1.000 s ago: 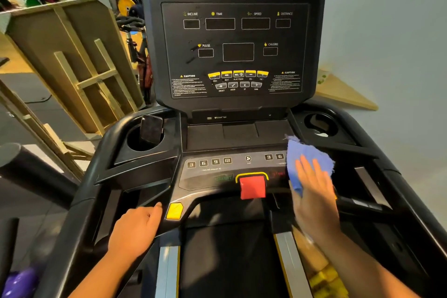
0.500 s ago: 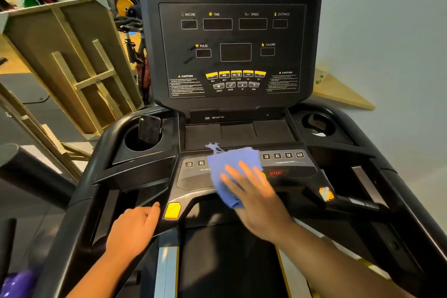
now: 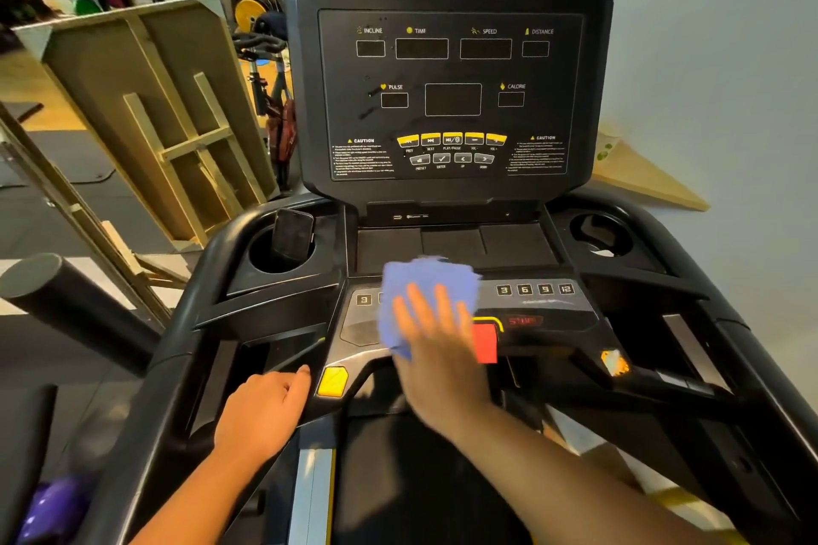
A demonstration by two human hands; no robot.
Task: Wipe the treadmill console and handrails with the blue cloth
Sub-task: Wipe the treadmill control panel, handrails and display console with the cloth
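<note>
R hand (image 3: 442,350) flat on blue cloth (image 3: 425,292), fingers (image 3: 414,301) spread, pressing it on lower console panel (image 3: 544,310), just left of red stop key (image 3: 485,343); blurred. L hand (image 3: 261,412) curled over L handrail (image 3: 316,405) by yellow button (image 3: 333,381). Phone (image 3: 292,239) upright in L cup holder (image 3: 265,261).

Phone (image 3: 292,235) in left cup holder (image 3: 265,266), red tab (image 3: 485,343) beside right hand (image 3: 442,352), right keypad (image 3: 534,289) unobstructed
</note>
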